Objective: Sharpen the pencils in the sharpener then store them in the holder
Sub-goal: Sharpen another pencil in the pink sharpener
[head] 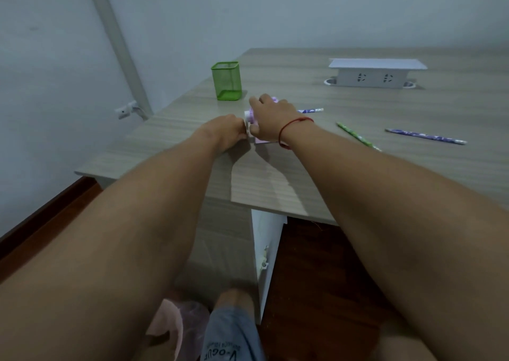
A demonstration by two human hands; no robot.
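A pink and white sharpener (252, 118) stands on the wooden table, mostly hidden under my right hand (271, 119), which clamps down over its top. My left hand (230, 132) is closed against the sharpener's left side, apparently on its crank, which is hidden. A purple pencil (309, 110) sticks out to the right from behind my right hand. The green mesh holder (226, 80) stands upright just behind and left of the sharpener, with no pencils showing in it. A green pencil (358, 136) and another purple pencil (425, 136) lie loose on the table to the right.
A white power socket box (371, 77) sits at the back right of the table (275, 178). The table's left edge and front corner are close to my arms. A wall lies to the left, with a wall socket (125, 110) low down. Below are dark wooden floor and my knee.
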